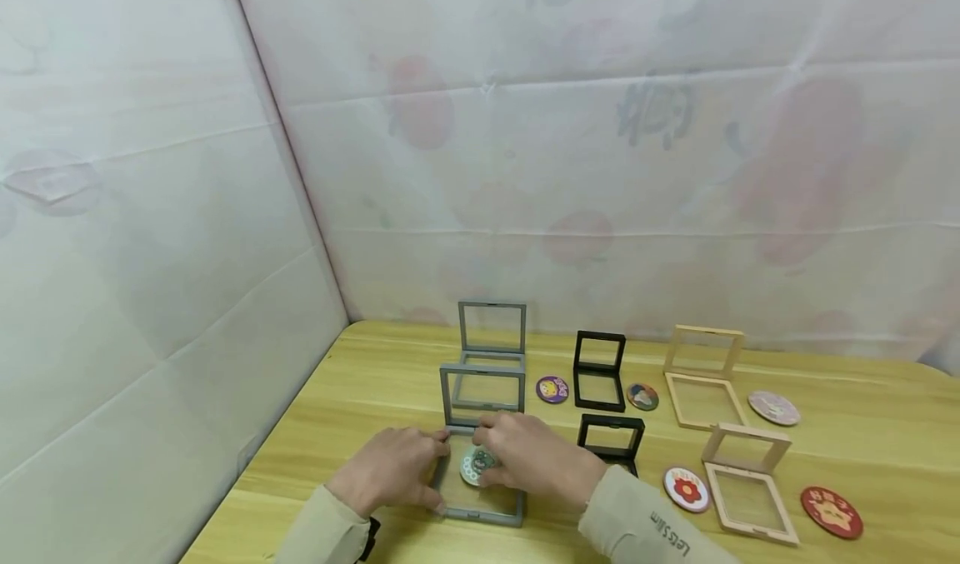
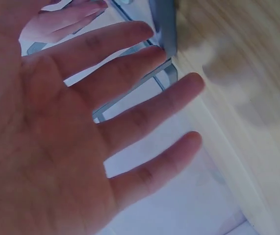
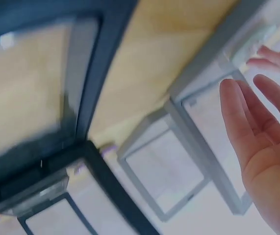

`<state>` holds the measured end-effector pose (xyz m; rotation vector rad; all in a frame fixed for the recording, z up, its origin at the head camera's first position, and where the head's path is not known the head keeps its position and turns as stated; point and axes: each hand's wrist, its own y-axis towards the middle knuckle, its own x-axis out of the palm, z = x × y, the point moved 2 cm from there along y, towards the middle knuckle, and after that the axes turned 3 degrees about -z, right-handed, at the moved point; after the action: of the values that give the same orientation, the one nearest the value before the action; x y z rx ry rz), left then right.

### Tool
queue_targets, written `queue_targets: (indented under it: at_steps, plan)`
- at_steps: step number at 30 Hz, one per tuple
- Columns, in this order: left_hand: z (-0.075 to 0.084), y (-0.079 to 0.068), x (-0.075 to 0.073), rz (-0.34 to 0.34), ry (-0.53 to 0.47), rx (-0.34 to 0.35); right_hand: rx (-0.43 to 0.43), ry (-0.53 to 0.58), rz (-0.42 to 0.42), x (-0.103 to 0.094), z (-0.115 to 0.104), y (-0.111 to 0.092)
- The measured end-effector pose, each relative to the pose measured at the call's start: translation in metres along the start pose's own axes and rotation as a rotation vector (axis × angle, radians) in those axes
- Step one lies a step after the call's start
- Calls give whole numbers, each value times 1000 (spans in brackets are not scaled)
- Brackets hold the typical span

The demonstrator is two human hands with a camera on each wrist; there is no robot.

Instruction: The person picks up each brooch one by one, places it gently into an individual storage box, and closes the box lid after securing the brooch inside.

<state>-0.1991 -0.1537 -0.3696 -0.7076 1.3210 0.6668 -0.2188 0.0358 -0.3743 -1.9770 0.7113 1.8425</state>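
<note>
A grey hinged display frame [image 1: 480, 515] lies on the table with its lid [image 1: 483, 370] standing up at the back. Over its clear film is a round green badge [image 1: 472, 467] with pale patterning. My right hand [image 1: 528, 456] pinches the badge, fingers at its far edge and thumb at its near right edge; part of it is hidden beneath them. Along the frame's left side rests my left hand [image 1: 397, 468], thumb by the near corner and fingertips near the hinge. In the left wrist view the left fingers [image 2: 144, 115] are straight and spread.
Another grey frame [image 1: 491, 304] stands behind. Right of my hands are two black frames [image 1: 600, 336] [image 1: 611, 421] and two pale wooden ones [image 1: 708, 330] [image 1: 750, 431], all raised open. Several round badges lie among them, including a red flower one [image 1: 686, 490] and a red star one [image 1: 832, 513].
</note>
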Motion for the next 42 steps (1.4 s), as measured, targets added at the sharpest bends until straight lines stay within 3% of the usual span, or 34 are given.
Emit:
queue_targets:
  at_steps: [13,21,28,36,42]
  plan:
    - [-9,-6,-16,185,-22,70,32,75,43,-22,12,-12]
    - [-11,-6,-23,206,-25,40,39,80,60,-25,18,-15]
    - [-13,-6,-24,276,-7,59,45,109,61,-29,24,-18]
    - [-14,-6,-29,331,2,-11,17,104,92,-38,28,-22]
    - [-16,-6,-34,389,-4,-86,53,187,82,-42,34,-23]
